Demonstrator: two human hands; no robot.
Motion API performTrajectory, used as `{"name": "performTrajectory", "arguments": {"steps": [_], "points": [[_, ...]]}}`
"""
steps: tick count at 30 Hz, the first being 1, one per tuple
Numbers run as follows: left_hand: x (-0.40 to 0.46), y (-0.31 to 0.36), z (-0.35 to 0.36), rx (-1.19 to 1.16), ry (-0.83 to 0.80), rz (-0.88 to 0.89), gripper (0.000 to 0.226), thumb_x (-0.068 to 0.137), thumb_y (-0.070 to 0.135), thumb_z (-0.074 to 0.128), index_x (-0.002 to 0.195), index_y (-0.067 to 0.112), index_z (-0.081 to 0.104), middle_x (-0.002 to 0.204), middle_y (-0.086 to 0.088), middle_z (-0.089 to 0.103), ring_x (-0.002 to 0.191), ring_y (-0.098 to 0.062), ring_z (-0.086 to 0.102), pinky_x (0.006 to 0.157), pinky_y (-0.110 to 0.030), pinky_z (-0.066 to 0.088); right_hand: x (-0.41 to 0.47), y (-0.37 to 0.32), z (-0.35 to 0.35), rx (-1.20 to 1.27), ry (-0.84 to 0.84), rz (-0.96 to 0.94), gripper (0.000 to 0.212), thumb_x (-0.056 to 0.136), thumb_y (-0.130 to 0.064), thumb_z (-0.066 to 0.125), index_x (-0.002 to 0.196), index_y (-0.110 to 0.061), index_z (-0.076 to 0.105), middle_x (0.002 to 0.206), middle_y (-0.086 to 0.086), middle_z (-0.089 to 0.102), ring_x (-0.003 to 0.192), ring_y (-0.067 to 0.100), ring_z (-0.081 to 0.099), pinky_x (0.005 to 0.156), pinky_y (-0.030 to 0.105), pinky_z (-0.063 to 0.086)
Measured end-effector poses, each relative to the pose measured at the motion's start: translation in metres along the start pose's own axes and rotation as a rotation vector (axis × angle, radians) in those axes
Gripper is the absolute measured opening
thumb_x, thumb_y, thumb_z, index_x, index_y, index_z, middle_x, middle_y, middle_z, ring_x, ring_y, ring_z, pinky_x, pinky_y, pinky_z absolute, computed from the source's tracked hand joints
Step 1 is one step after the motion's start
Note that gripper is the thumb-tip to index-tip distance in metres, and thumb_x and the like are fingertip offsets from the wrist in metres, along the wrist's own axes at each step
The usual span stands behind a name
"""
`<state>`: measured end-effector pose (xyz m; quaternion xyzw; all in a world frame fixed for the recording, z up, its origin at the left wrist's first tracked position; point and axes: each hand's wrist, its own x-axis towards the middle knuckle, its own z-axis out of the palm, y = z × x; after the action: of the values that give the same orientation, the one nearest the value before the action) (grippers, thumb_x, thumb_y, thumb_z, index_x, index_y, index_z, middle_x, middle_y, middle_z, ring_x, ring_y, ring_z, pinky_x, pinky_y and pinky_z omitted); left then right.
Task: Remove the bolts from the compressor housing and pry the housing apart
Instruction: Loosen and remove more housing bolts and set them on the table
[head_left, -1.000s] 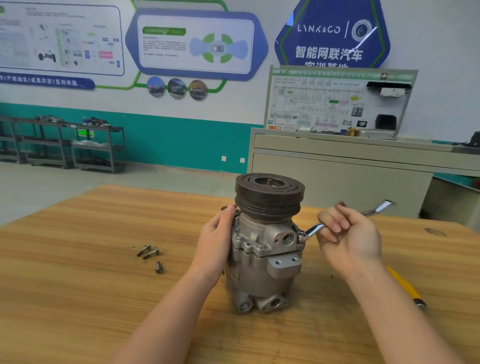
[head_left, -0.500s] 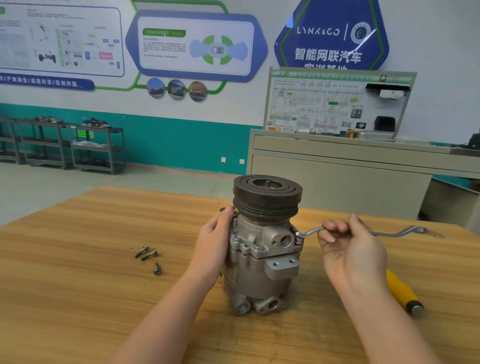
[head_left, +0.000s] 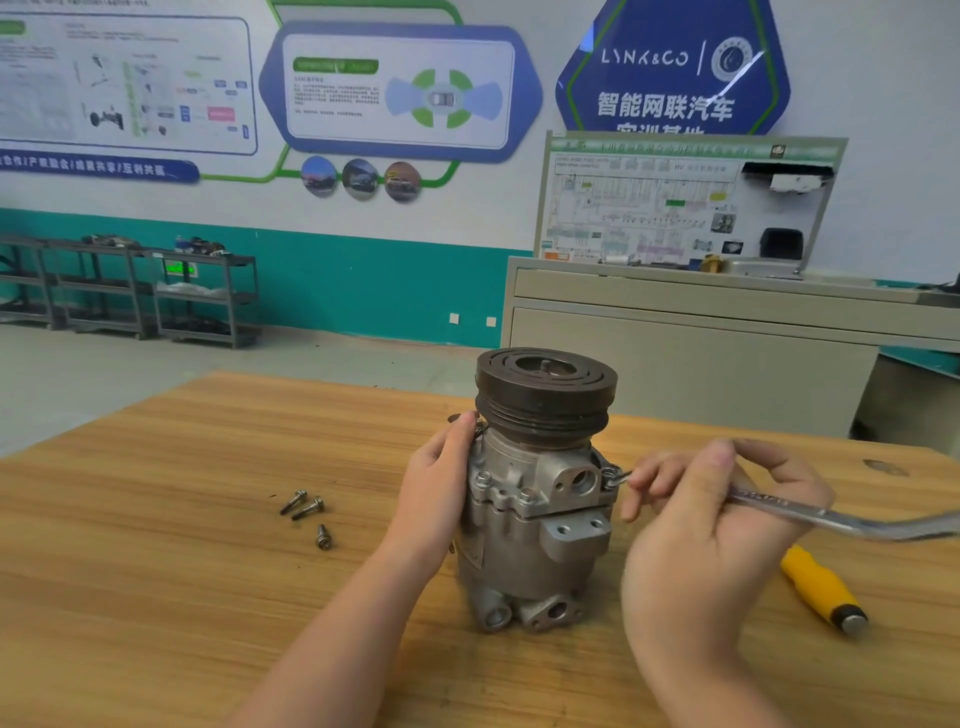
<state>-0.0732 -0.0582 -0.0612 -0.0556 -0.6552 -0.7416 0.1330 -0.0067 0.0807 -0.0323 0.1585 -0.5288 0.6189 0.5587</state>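
Wrench (head_left: 810, 512) swung nearer, on rt bolt (head_left: 609, 475)

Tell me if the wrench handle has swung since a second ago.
Yes. The wrench has swung toward the person, its free end dropping from above the right hand toward the yellow handle lying on the table.

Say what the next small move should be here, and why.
Probably another short wrench swing. The right hand holds the bent silver wrench with its ring end on the bolt at the grey metal compressor housing, steadied by the left hand. Three loose bolts lie on the wooden table.
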Motion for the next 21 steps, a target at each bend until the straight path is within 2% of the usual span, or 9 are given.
{"name": "performTrajectory", "arguments": {"steps": [2,6,9,12,14,16,18,21], "points": [[0.000,0.000,0.000,0.010,-0.001,0.004,0.038,0.102,0.046,0.039,0.111,0.030,0.072,0.101,0.014,0.076,0.097,0.003,0.067,0.079,-0.021,0.045,-0.002,0.002,0.002,0.024,0.045,0.012,0.017,0.100,-0.013,0.033,0.102,-0.030,0.033,0.062,-0.006,0.049,0.052,0.017,0.052,0.045,0.028,0.043],[0.000,0.000,0.000,0.016,-0.010,0.012,0.038,0.103,0.045,0.039,0.111,0.029,0.073,0.102,0.013,0.076,0.100,0.000,0.067,0.082,-0.023,0.046,0.020,0.019,-0.005,0.311,0.247,0.396,0.027,0.094,0.002,0.030,0.090,-0.022,0.041,0.049,-0.007,0.039,0.042,0.013,0.041,0.039,0.020,0.031],[0.000,-0.001,-0.001,0.014,-0.006,-0.004,0.039,0.102,0.046,0.040,0.115,0.029,0.072,0.106,0.012,0.075,0.108,-0.005,0.065,0.092,-0.028,0.047,0.045,0.039,-0.017,0.583,0.157,0.771,0.031,0.094,0.002,0.029,0.077,-0.019,0.045,0.046,-0.005,0.031,0.038,0.010,0.033,0.035,0.019,0.024],[0.001,-0.002,-0.002,-0.007,-0.008,-0.034,0.039,0.103,0.045,0.039,0.115,0.027,0.073,0.107,0.007,0.076,0.109,-0.010,0.067,0.103,-0.037,0.046,0.056,0.053,-0.025,0.751,0.024,1.068,0.027,0.098,-0.004,0.031,0.076,-0.016,0.041,0.050,-0.005,0.032,0.041,0.008,0.036,0.035,0.017,0.026],[0.002,-0.001,-0.003,-0.027,0.003,-0.046,0.038,0.103,0.042,0.040,0.116,0.026,0.072,0.106,0.005,0.076,0.110,-0.014,0.067,0.105,-0.044,0.045,0.055,0.059,-0.026,0.825,0.016,1.129,0.023,0.098,-0.006,0.033,0.077,-0.014,0.041,0.054,-0.004,0.036,0.045,0.009,0.041,0.037,0.017,0.031],[0.004,-0.002,-0.004,-0.025,0.014,-0.029,0.036,0.104,0.037,0.040,0.117,0.023,0.071,0.106,0.003,0.076,0.111,-0.016,0.066,0.105,-0.047,0.046,0.055,0.060,-0.026,0.898,0.077,1.127,0.023,0.097,-0.006,0.034,0.078,-0.013,0.043,0.057,-0.001,0.040,0.049,0.013,0.047,0.040,0.019,0.036],[0.005,-0.004,-0.005,0.005,0.020,0.002,0.038,0.105,0.035,0.038,0.116,0.021,0.071,0.106,0.004,0.076,0.109,-0.013,0.067,0.102,-0.040,0.048,0.058,0.058,-0.028,0.934,0.137,1.094,0.024,0.097,-0.005,0.033,0.077,-0.012,0.042,0.058,0.001,0.043,0.050,0.015,0.050,0.041,0.020,0.038],[0.006,-0.007,-0.007,0.058,0.029,0.048,0.041,0.106,0.038,0.036,0.115,0.022,0.072,0.103,0.009,0.076,0.104,-0.006,0.067,0.085,-0.023,0.048,0.060,0.054,-0.030,0.835,0.110,1.018,0.024,0.097,-0.003,0.031,0.078,-0.012,0.042,0.054,0.000,0.040,0.047,0.015,0.047,0.040,0.019,0.035]]}}
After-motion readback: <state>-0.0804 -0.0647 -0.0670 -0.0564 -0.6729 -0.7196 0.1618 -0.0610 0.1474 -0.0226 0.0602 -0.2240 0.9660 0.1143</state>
